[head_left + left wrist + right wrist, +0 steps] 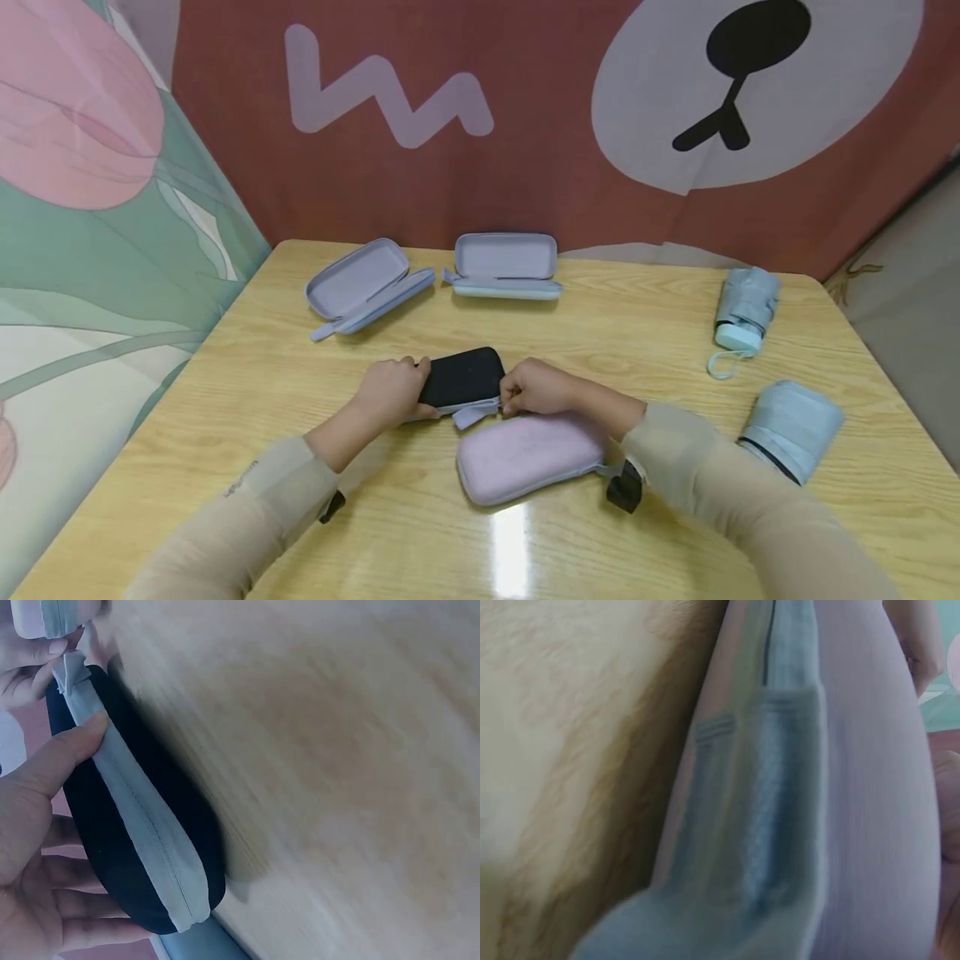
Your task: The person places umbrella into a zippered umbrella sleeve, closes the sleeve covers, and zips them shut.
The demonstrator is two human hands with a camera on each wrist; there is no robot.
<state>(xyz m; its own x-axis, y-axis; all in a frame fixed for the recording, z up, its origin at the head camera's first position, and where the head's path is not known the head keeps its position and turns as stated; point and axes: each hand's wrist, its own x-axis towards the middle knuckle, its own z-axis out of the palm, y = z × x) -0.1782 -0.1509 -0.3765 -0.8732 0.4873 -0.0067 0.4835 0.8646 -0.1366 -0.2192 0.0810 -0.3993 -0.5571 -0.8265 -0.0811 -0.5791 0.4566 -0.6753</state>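
A black zippered case [463, 377] with a grey zip band lies near the middle of the table. My left hand [392, 390] grips its left part, the thumb along the zip side and the fingers over the far side. At its right end, my right hand [542, 387] has curled fingers pinching at the zip; the zipper pull itself is hidden. A grey fabric tab [476, 413] sticks out from the case near those fingers. Just in front, below my right hand, lies a closed pink case [525, 463]. That pink case [874, 787] fills much of the right wrist view.
Two lilac cases stand opened at the back, one at the left [360, 279] and one at centre [506, 258]. On the right side lie a folded blue umbrella [748, 298] with a wrist loop and another pale blue folded item [797, 421]. A patterned cloth hangs behind the table [247, 367].
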